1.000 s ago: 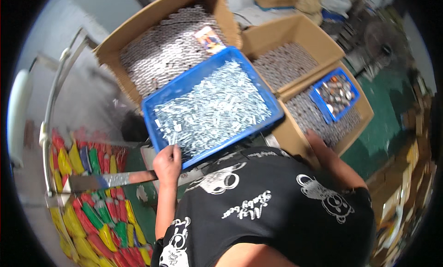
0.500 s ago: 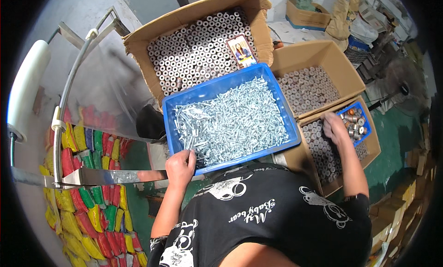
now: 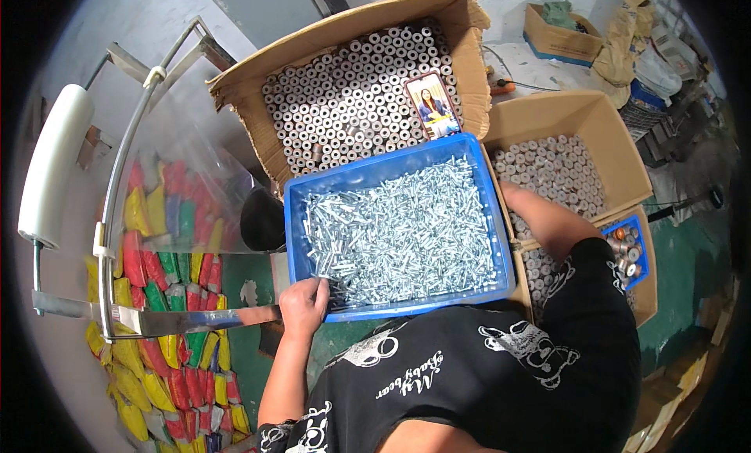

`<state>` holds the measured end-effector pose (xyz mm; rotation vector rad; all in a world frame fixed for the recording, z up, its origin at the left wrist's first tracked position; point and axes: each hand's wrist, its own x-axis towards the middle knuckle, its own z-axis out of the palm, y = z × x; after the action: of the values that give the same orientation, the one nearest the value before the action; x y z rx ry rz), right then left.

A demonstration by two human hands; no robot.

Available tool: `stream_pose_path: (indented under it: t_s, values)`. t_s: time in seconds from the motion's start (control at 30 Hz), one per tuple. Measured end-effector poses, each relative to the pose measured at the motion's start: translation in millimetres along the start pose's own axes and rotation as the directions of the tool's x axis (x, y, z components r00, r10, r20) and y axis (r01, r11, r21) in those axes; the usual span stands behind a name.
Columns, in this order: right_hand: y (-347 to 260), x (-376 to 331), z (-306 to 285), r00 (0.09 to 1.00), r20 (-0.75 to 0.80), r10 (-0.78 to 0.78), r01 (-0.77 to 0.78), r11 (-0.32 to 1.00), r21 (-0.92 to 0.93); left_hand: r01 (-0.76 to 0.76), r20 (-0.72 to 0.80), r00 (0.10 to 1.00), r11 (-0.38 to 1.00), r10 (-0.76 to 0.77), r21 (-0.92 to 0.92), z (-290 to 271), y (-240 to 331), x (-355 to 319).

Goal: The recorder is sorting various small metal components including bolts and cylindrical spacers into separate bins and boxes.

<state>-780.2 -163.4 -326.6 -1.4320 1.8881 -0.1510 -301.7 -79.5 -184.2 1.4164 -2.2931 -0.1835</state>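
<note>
At the far left a white roller (image 3: 53,167) sits on a metal frame (image 3: 137,132), with a clear film over rows of red, yellow and green packets (image 3: 160,257) below it. Next, the left hand (image 3: 303,306) rests on the near left corner of the blue bin (image 3: 305,188), fingers curled down into the silver screws (image 3: 403,234) that fill it; whether it grips any is hard to tell. Behind the bin stands a large cardboard box (image 3: 469,30) packed with upright metal tubes (image 3: 344,101), and a phone (image 3: 432,105) lies on them. The right forearm (image 3: 544,222) crosses to the right of the bin, over a second cardboard box (image 3: 618,152) of tubes, and the right hand itself is hidden behind the black shirt (image 3: 485,382). A small blue tray (image 3: 632,257) of parts lies at the far right.
</note>
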Motion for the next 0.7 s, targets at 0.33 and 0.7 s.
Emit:
stream_pose_path:
  t_s: [0.33,0.7]
  values:
    - [-6,7,22,0.999,0.04,0.002,-0.005,0.998,0.064,-0.027,0.044,0.999,0.999,0.026,0.031,2,1,7]
    - [23,10,46,0.996,0.08,0.032,-0.041,0.993,0.113,-0.032,0.07,0.997,0.999,0.031,0.006,0,-1,9]
